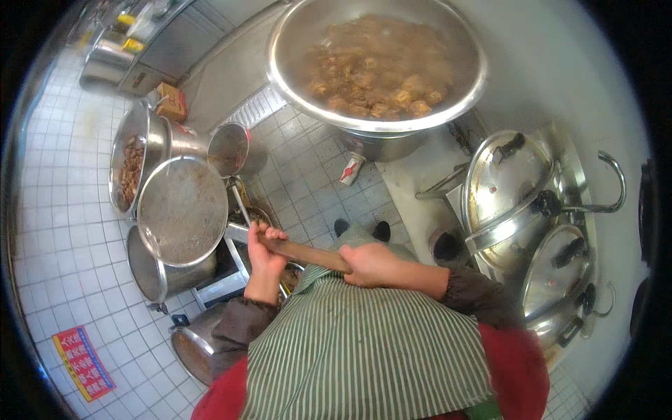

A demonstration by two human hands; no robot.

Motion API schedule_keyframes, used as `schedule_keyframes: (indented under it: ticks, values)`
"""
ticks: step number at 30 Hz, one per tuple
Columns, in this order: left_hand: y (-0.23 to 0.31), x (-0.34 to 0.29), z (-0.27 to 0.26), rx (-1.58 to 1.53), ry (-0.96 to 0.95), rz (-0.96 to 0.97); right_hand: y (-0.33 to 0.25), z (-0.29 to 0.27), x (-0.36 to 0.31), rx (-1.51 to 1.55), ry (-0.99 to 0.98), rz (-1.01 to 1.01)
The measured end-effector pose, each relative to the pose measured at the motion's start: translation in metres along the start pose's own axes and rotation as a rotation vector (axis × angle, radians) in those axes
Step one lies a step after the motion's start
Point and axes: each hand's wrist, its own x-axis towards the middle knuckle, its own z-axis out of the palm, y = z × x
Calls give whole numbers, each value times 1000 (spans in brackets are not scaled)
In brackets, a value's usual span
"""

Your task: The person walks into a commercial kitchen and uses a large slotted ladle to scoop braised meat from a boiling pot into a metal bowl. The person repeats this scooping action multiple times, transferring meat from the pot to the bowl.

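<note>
Both my hands are closed on a large long-handled skimmer (pixel 183 211). Its round metal head, stained brown, is out to the left, and a metal neck joins it to a wooden handle (pixel 311 255). My left hand (pixel 264 253) wraps the handle near the metal neck, while my right hand (pixel 371 264) grips its end in front of my striped apron. Under and behind the skimmer head are metal pots. One wide bowl (pixel 120 199) beside it holds reddish-brown pieces. Ahead, a big steel basin (pixel 276 73) contains many brown, rounded lumps in steam; neither hand touches it.
To the right, lidded steel pots (pixel 507 182) stand by a curved metal tap (pixel 616 183). A tall pot (pixel 238 150) is left of centre, with a cardboard box (pixel 171 101) beyond. A red-handled valve (pixel 352 169) sits below the basin. White tiles line the left wall.
</note>
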Motion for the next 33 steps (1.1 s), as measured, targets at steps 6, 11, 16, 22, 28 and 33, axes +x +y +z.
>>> schedule_keyframes:
  ticks: [6,11,16,22,28,33]
  values:
    - [37,-54,-82,-72,220,255,-45,24,37,-109,-240,-157]
    - [72,-94,-164,-239,321,418,-80,73,67,-18,-300,-287]
    - [134,-131,-258,-298,337,510,-92,133,91,445,38,-178]
    - [163,-133,-295,-296,391,643,-56,157,90,446,252,163]
    - [192,-108,-265,-189,202,588,-18,150,75,402,476,327]
    - [195,-84,-218,-36,61,583,24,75,81,255,765,249]
